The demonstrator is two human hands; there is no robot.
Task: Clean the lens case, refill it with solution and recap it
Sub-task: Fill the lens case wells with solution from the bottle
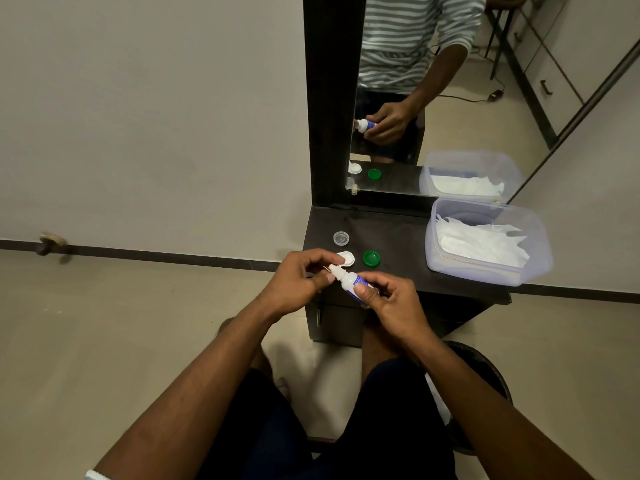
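Note:
My right hand (388, 299) grips a small white solution bottle (349, 280) with a blue label, tilted with its nozzle up and to the left. The fingers of my left hand (298, 282) pinch around that nozzle, over the front left edge of the dark table (398, 237). Just beyond my hands a white round cap (347, 258) and a green round cap (372, 258) lie side by side on the table. A small clear round cap (341, 238) sits behind them. My left palm is turned away, so anything inside it is hidden.
A translucent plastic box (485, 268) with white tissues in it stands at the table's right end. A mirror (391, 98) in a dark frame rises behind the table and reflects my hands and the caps. A round dark stool (485, 372) sits at my lower right.

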